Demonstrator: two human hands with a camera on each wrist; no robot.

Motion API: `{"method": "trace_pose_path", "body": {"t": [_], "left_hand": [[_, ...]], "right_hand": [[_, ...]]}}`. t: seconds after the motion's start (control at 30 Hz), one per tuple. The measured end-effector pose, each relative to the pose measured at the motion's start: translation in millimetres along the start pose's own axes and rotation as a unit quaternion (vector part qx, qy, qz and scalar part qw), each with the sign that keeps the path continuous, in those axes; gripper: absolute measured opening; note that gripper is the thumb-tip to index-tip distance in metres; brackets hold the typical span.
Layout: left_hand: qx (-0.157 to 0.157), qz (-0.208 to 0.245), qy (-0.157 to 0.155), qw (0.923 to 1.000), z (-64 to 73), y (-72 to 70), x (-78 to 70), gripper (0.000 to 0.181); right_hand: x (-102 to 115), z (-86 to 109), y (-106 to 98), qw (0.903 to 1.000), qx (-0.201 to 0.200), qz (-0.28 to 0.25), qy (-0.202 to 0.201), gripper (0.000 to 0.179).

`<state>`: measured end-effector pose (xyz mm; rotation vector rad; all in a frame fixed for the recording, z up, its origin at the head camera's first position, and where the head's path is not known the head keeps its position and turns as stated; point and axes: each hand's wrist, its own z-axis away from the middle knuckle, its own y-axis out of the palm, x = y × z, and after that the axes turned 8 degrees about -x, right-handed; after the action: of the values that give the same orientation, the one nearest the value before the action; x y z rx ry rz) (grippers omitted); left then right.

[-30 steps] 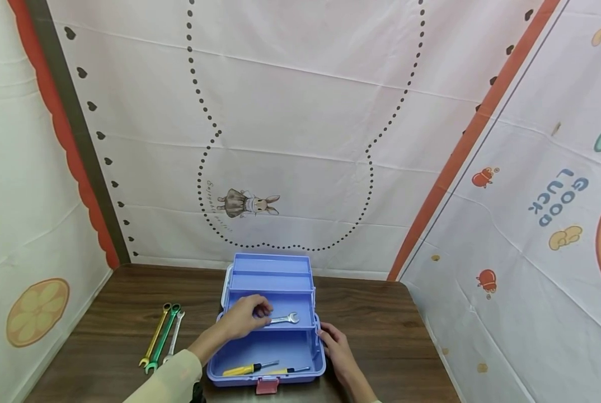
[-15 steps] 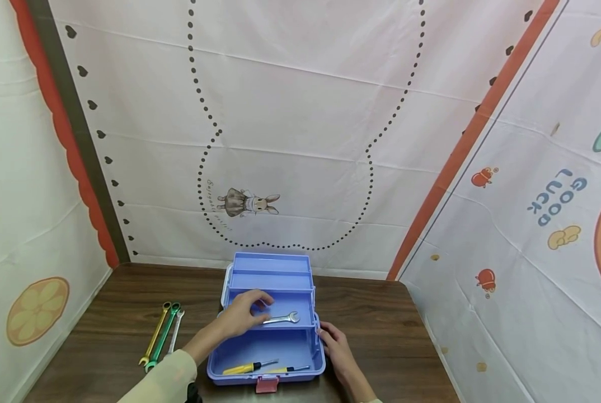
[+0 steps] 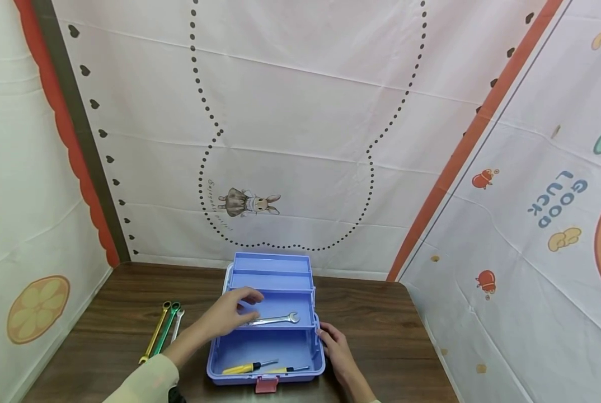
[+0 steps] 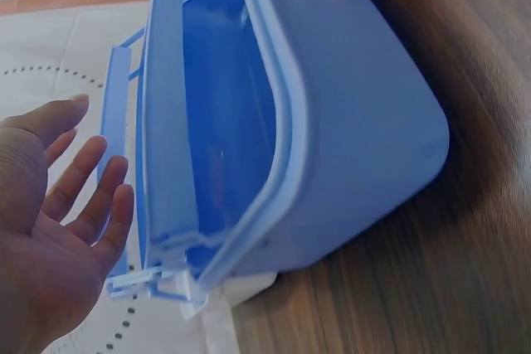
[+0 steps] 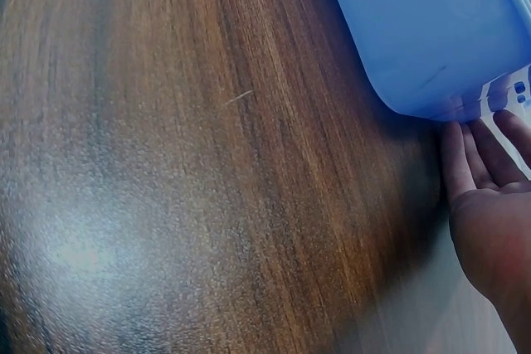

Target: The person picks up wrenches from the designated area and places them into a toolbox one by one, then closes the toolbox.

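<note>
A blue toolbox (image 3: pixel 265 350) stands on the table with its tiered trays raised. One silver open-ended wrench (image 3: pixel 277 319) lies in its lower tray (image 3: pixel 300 305). Over the left part of that tray is my left hand (image 3: pixel 232 310), fingers loosely bent and nothing between them; the left wrist view shows the same spread fingers (image 4: pixel 87 192) beside the trays. My right hand (image 3: pixel 338 350) touches the box's right side with its fingertips, also seen in the right wrist view against the blue wall (image 5: pixel 431 31). Two yellow-handled screwdrivers, one of them (image 3: pixel 245 368) at left, lie in the bottom compartment.
Left of the box, a gold wrench (image 3: pixel 155 334), a green wrench (image 3: pixel 167 329) and a silver wrench (image 3: pixel 178 323) lie side by side on the dark wooden table (image 3: pixel 381 336). A pink latch (image 3: pixel 267 385) hangs at the box's front. Printed cloth walls surround the table.
My left hand has drawn back to the left, off the silver wrench in the tray, and more of the wrench shows. My right hand stays at the box's side.
</note>
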<state>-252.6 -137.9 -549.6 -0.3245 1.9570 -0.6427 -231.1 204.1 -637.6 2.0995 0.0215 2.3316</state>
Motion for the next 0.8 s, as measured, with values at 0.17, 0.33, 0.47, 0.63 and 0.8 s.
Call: {"method": "trace_pose_path", "body": {"t": [0.17, 0.33, 0.47, 0.63, 0.8], "left_hand": [[-0.012, -0.01, -0.003, 0.9999, 2.1, -16.1, 1.9, 0.033], [-0.029, -0.016, 0.008, 0.9994, 5.5, -34.9, 5.2, 0.033], [-0.038, -0.021, -0.001, 0.9991, 9.7, -50.3, 12.5, 0.036], [-0.059, -0.052, -0.031, 0.9964, 16.6, -68.0, 24.9, 0.039], [-0.073, -0.077, -0.045, 0.9933, 24.2, -84.3, 36.4, 0.037]], "right_hand": [[0.1, 0.2, -0.9, 1.0, -0.001, -0.002, 0.002, 0.045], [0.6, 0.6, -0.5, 1.0, 0.0, 0.0, 0.001, 0.046], [1.2, 1.1, 0.7, 1.0, 0.0, 0.002, 0.002, 0.045], [1.0, 0.9, 2.3, 1.0, 0.002, -0.001, 0.0, 0.044], [-0.8, -0.8, 1.8, 1.0, -0.001, -0.004, -0.002, 0.042]]}}
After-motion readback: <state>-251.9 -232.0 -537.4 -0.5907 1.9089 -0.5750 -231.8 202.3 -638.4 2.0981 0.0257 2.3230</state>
